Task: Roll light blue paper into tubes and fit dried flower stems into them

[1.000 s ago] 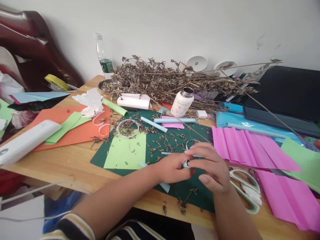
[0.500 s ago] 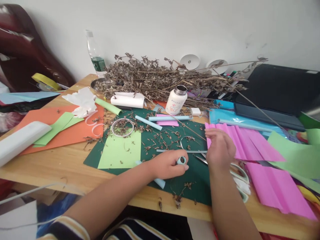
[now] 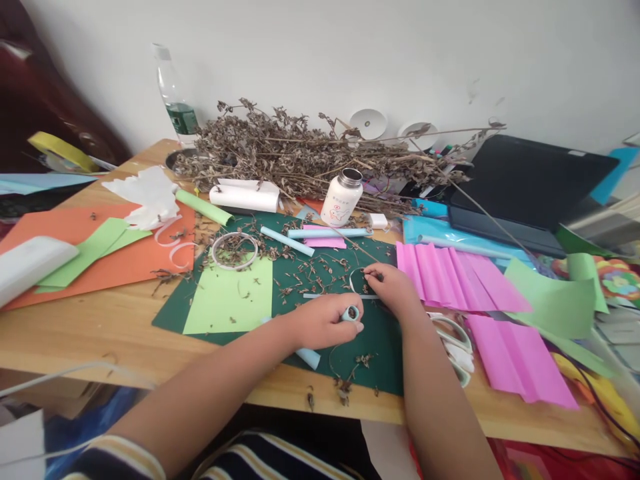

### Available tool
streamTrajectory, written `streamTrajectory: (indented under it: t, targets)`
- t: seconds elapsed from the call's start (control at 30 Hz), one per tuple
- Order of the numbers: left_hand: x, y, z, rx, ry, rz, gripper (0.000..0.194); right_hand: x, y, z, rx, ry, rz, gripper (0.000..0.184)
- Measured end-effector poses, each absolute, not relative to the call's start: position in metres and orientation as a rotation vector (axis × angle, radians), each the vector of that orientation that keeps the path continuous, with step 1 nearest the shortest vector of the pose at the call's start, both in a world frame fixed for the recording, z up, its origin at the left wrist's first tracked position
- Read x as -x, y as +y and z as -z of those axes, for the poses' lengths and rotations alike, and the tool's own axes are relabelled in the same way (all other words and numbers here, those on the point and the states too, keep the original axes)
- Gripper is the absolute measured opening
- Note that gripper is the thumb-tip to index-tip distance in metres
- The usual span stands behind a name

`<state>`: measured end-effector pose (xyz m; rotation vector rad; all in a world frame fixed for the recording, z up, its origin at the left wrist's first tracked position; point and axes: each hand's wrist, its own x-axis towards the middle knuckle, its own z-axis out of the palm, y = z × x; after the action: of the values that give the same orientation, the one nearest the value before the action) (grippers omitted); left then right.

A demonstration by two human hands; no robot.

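Note:
My left hand (image 3: 323, 321) is wrapped round a short blue paper tube (image 3: 346, 314), its open end facing up with dark dried bits inside. Just beyond it, my right hand (image 3: 393, 288) has thumb and fingers pinched low over the green cutting mat (image 3: 383, 353); what lies between the fingertips is too small to make out. A thin white paper strip loop (image 3: 351, 281) is right beside those fingertips. Dried leaf bits (image 3: 313, 270) are scattered over the mat. A thin blue paper roll (image 3: 325, 296) runs behind my left hand, and another blue roll (image 3: 309, 358) pokes out beneath my left forearm.
A heap of dried plant stems (image 3: 285, 150) lies along the wall behind an open white bottle (image 3: 343, 198). Scissors (image 3: 453, 333) and pink crepe paper (image 3: 520, 360) are at right, near a laptop (image 3: 530, 187). A tape ring (image 3: 235, 251) rests on light green paper (image 3: 230, 300).
My right hand has come left and down from the pink paper's edge to the white strip loop. My left hand still holds the tube. The whole view has shifted slightly.

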<state>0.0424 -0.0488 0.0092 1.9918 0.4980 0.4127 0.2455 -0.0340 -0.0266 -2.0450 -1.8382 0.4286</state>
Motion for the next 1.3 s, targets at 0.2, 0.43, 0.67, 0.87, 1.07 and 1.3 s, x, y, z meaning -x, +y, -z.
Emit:
streamTrajectory:
  t: [0.2, 0.43, 0.67, 0.87, 1.07, 1.3]
  targets:
    - [-0.041, -0.049, -0.009, -1.969, 0.495, -0.426, 0.005, -0.247, -0.038, 0.019, 2.083, -1.83, -0.415, 0.017]
    - [-0.041, -0.048, -0.01, -1.962, 0.507, -0.405, 0.005, -0.247, -0.046, 0.01, 2.015, -2.017, -0.58, 0.012]
    - [-0.041, -0.049, -0.009, -1.966, 0.518, -0.399, 0.005, -0.245, -0.043, 0.013, 2.028, -2.098, -0.595, 0.006]
    - [-0.041, -0.049, -0.009, -1.959, 0.482, -0.409, 0.005, -0.241, -0.041, 0.014, 2.073, -2.165, -0.514, 0.01]
    - [-0.041, -0.048, -0.008, -1.964, 0.442, -0.416, 0.005, -0.235, -0.044, 0.011, 2.117, -2.178, -0.43, 0.01]
    - [-0.041, -0.049, -0.006, -1.976, 0.404, -0.421, 0.006, -0.236, -0.043, 0.01, 2.08, -2.124, -0.395, 0.01]
